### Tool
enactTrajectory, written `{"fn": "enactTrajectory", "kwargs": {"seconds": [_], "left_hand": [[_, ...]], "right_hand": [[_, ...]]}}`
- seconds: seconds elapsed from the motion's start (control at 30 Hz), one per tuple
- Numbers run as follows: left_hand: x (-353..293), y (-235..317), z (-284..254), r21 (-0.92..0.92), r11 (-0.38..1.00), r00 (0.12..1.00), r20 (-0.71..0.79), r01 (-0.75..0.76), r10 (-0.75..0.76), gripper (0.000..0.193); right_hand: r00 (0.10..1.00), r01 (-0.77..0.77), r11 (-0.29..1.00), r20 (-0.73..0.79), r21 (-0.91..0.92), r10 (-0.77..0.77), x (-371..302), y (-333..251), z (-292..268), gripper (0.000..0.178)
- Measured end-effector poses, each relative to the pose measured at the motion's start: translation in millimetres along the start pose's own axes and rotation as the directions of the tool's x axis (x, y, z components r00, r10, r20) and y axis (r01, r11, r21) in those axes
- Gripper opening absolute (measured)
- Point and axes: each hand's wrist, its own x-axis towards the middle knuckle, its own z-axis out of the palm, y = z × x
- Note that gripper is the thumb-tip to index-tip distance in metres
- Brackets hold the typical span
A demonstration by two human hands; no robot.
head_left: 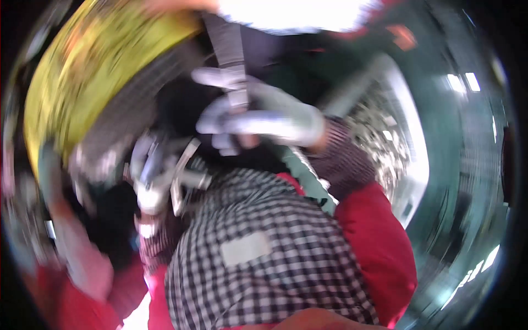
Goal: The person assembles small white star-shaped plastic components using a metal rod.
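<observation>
Both my hands wear pale gloves, and motion smears the picture. My right hand (275, 115) is at the middle, its fingers curled about the lower end of a long, flat grey strip (226, 47); I cannot make out whether it is a strap or a tool. Lower and to the left, my left hand (151, 173) is closed around a pale, narrow forked thing (179, 179), whose kind is too blurred to tell. Dark cloth lies behind and between the hands. Under them is my black-and-white checked apron (264, 220).
A large yellow container (60, 93) fills the upper left. At right stands a white-rimmed tray (421, 159) heaped with small pale pieces (379, 132). A person's arm (82, 258) reaches in at lower left; a fluffy white sleeve (302, 14) crosses the top. The floor (445, 154) is green.
</observation>
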Motion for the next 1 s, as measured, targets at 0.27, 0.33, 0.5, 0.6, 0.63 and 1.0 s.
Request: {"fn": "enactTrajectory", "kwargs": {"seconds": [0.27, 0.33, 0.5, 0.6, 0.63, 1.0], "left_hand": [[0.6, 2.1, -9.8, -0.631, 0.767, 0.987, -0.157, -0.114, 0.017, 0.015], [-3.5, -8.7, -14.6, -0.684, 0.724, 0.991, -0.132, -0.083, -0.011, 0.015], [-6.4, -27.2, -22.0, -0.671, 0.721, 0.977, -0.209, -0.172, 0.039, 0.018], [-6.9, -32.0, -23.0, -0.645, 0.744, 0.977, -0.207, -0.177, 0.053, 0.019], [-6.0, -30.5, -20.9, -0.626, 0.763, 0.975, -0.218, -0.162, 0.028, 0.018], [-10.8, -30.6, -23.1, -0.653, 0.755, 0.987, -0.156, -0.066, -0.048, 0.016]], "right_hand": [[0.949, -0.198, 0.764, -0.316, -0.614, -0.008, -1.0, 23.5, -3.7, 0.049], [0.971, -0.201, 0.524, -0.24, -0.828, -0.006, 8.9, 6.0, -10.7, 0.043], [0.992, 0.125, 0.023, 0.124, -0.992, -0.038, 30.2, -35.5, 8.6, 0.037], [0.971, 0.233, -0.17, 0.237, -0.958, -0.009, 32.4, -51.9, 16.8, 0.036], [0.973, 0.225, -0.179, 0.229, -0.958, -0.005, 35.3, -55.7, 21.2, 0.036], [0.939, 0.339, -0.219, 0.315, -0.915, 0.14, 56.8, -61.7, 37.7, 0.034]]}}
